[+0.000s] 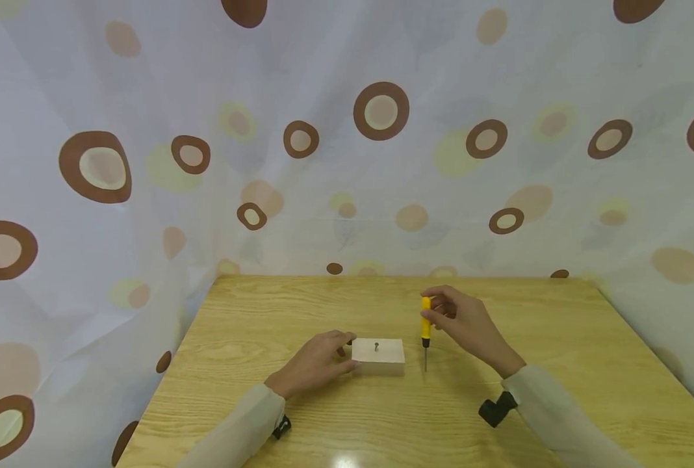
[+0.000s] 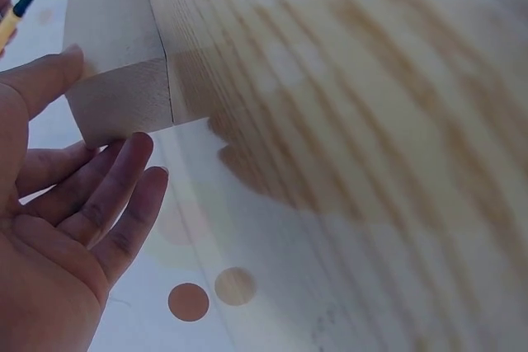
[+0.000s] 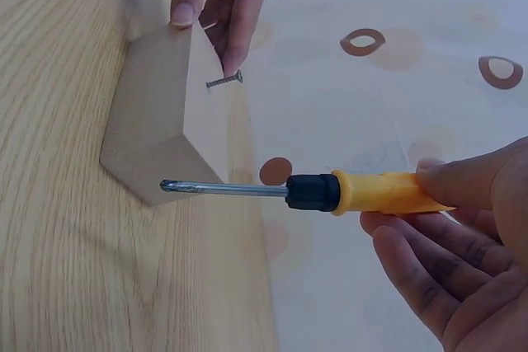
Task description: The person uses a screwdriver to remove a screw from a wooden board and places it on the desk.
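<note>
A pale wooden block lies on the table with a screw standing partway out of its top face. At the block's left end, my left hand grips it, thumb on the near side and fingers on the far side. My right hand holds a screwdriver by its yellow handle, between thumb and fingers. It hangs upright to the right of the block, black collar below the handle and metal shaft pointing down. In the right wrist view the shaft's tip overlaps the block's end face.
The wood-grain table spreads around the block on all sides. Behind it and along both sides hangs a white curtain with brown, pink and yellow spots. Each wrist wears a small black device.
</note>
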